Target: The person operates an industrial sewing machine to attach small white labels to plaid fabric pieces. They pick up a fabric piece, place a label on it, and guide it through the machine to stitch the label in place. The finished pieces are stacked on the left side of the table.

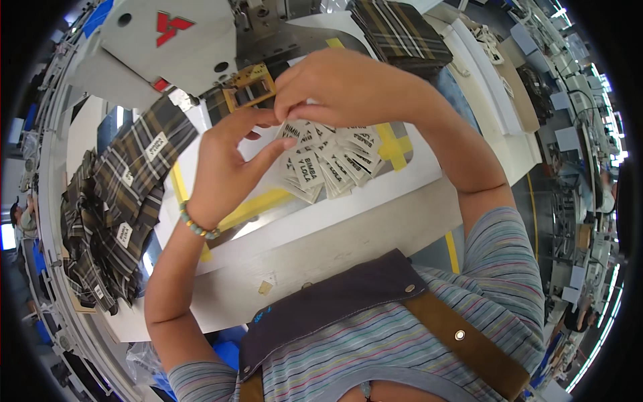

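Note:
Over a fanned pile of white cloth labels with dark lettering [321, 167], my two hands meet at the fingertips. My right hand [345, 87] is closed in a pinch, and what lies between its fingers is too hidden to make out. Thumb and index finger stand apart on my left hand [231, 154]; the thumb reaches over the labels' near-left edge, and the index fingertip is by the right hand's fingers. Just beyond the hands is a brass-coloured clamp frame [249, 88] of a sewing machine [164, 43], with plaid cloth at its left side.
Plaid fabric pieces with white labels [124, 201] heap up on the left. A folded stack of plaid cloth [400, 37] lies at the back right. Yellow tape [398, 147] marks the white work surface. A cardboard box [512, 84] stands at right.

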`<state>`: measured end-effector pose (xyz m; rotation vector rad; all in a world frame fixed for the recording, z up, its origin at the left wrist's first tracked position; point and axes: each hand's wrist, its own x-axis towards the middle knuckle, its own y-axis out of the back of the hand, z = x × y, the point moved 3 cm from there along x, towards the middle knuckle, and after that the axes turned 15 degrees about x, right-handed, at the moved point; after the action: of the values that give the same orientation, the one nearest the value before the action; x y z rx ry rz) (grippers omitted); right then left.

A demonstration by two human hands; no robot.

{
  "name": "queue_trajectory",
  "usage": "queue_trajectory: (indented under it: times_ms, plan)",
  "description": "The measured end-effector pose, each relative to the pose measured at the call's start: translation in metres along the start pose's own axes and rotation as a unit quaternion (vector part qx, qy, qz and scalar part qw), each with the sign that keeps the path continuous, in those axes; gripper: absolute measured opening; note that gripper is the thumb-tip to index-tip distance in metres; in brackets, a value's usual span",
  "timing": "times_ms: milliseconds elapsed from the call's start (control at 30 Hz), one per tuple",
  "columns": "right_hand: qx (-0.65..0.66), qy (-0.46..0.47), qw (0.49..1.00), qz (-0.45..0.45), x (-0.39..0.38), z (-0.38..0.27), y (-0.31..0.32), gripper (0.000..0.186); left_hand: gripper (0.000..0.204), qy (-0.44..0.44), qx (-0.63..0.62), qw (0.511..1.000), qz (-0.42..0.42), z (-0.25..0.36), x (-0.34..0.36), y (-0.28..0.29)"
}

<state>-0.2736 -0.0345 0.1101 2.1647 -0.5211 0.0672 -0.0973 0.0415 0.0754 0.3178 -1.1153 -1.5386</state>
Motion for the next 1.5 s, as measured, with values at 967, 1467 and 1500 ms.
queue_trajectory:
  times_ms: [967, 1467, 1500]
  plan:
    - [0.165, -0.296, 0.932, 0.126, 0.036, 0.120, -0.022, 0.023, 0.018, 0.044, 0.186, 0.976, 0.102, -0.058, -0.006, 0.003]
    - [0.015, -0.237, 0.969, 0.065, 0.064, 0.118, -0.020, 0.025, 0.044, -0.047, 0.246, 0.967, 0.039, -0.057, -0.006, -0.013]
    - [0.019, -0.238, 0.969, 0.066, 0.063, 0.118, -0.020, 0.024, 0.044, -0.047, 0.247, 0.967, 0.037, -0.057, -0.007, -0.013]
